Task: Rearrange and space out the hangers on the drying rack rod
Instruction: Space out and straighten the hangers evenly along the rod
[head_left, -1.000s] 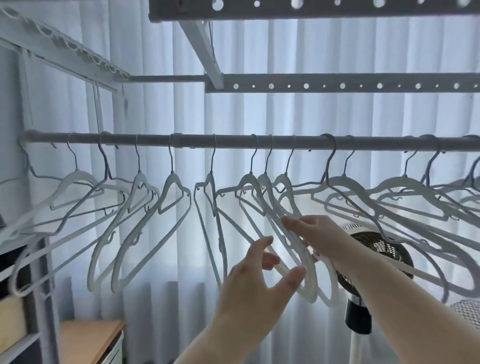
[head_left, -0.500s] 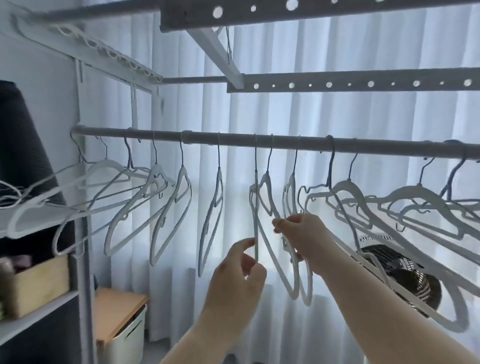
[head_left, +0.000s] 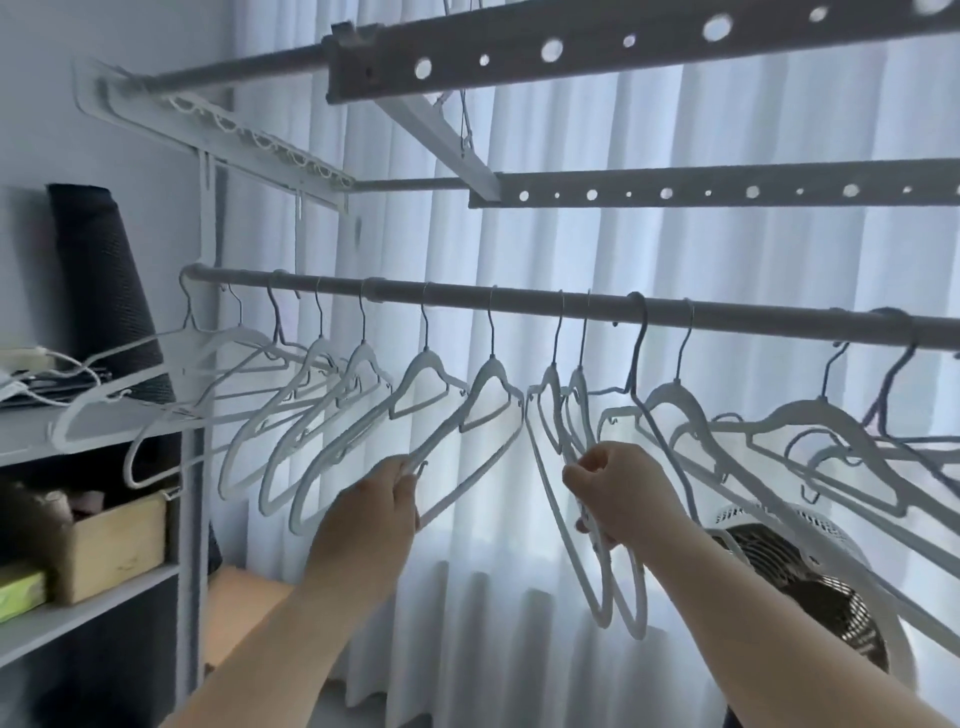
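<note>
My left hand (head_left: 384, 499) pinches the shoulder end of one white hanger (head_left: 493, 379) that hangs under the middle of the rod (head_left: 519, 304). My right hand (head_left: 608, 483) is curled around two narrow hangers (head_left: 550, 387), close together just right of it on the rod. I judge them light and stiff, so they should slide easily; a hold nearer the hook would swing less. Far below the rod's left end, a brown box (head_left: 119, 540) on the shelf (head_left: 88, 597) holds something dark that I cannot identify.

Hangers (head_left: 425, 359) hang in a row along the rod (head_left: 519, 304), with the curtain (head_left: 727, 249) behind them. Below the rod, my left hand (head_left: 374, 514) is left of my right hand (head_left: 618, 499). A box (head_left: 114, 545) sits on the shelf (head_left: 130, 592) at left, and the fan (head_left: 779, 566) is low at right.
</note>
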